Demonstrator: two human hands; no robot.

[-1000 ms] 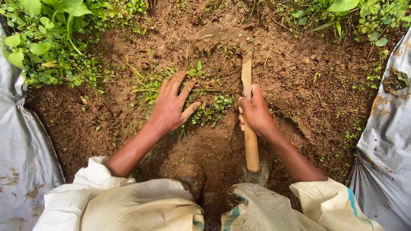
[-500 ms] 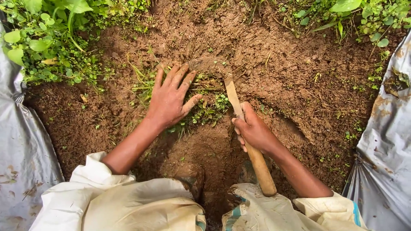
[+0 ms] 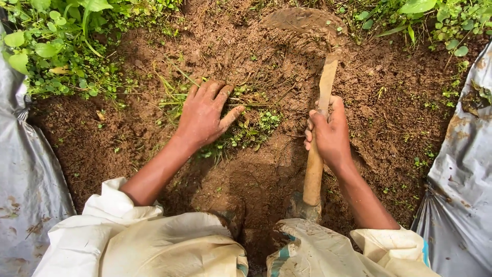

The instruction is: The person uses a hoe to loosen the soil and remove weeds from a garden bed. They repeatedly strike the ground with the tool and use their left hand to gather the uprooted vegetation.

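Note:
My left hand (image 3: 205, 114) lies flat, fingers spread, on a clump of small green weeds (image 3: 246, 128) in the brown soil. My right hand (image 3: 329, 134) grips the wooden handle (image 3: 313, 174) of a short hoe. Its soil-caked blade (image 3: 302, 20) is up at the far side of the bare patch, above the soil (image 3: 256, 56). The handle runs from the blade back toward my knees. Both hands are smeared with dirt.
Grey plastic sheeting (image 3: 23, 184) borders the patch on the left, and more grey sheeting (image 3: 461, 174) on the right. Green leafy plants (image 3: 56, 46) grow at the top left and further plants (image 3: 435, 20) at the top right. My cream trouser knees (image 3: 169, 246) fill the bottom.
The hoe has swung from the weed clump by my left hand up and away to the far right. My left hand has stayed on the weeds, pressing lower.

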